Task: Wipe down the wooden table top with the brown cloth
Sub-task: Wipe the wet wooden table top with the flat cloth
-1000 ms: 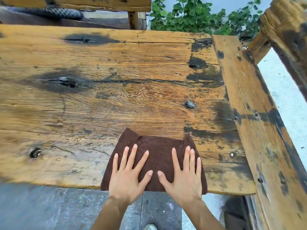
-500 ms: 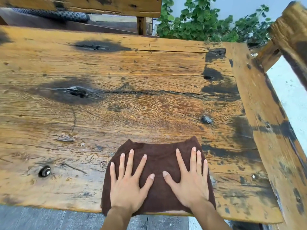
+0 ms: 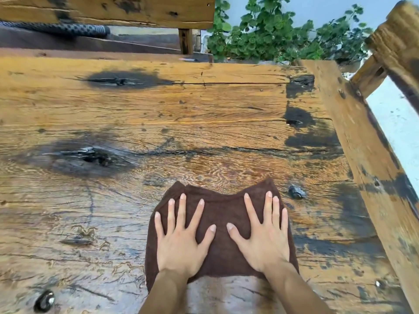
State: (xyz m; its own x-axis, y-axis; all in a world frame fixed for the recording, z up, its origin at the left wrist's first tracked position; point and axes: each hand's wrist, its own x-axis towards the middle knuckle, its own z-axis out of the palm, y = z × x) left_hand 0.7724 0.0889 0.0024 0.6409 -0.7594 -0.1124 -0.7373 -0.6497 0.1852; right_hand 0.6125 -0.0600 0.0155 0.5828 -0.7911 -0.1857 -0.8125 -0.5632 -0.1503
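A brown cloth (image 3: pixel 221 214) lies flat on the wooden table top (image 3: pixel 158 114), a rough plank surface with dark knots and stains. My left hand (image 3: pixel 181 236) presses on the cloth's left half with fingers spread. My right hand (image 3: pixel 263 234) presses on its right half, palm down, fingers apart. Both forearms come in from the bottom edge. A damp sheen shows on the wood just behind the cloth's near edge.
A raised wooden plank (image 3: pixel 371 177) runs along the table's right side, with a wooden rail (image 3: pixel 394 41) above it. A wooden bench back (image 3: pixel 108 10) and a dark hose (image 3: pixel 54 30) lie beyond the far edge. Green plants (image 3: pixel 283 37) stand at the back right.
Both hands have pushed the cloth forward, away from the near edge and further onto the table. The near edge and the floor have dropped out of view.
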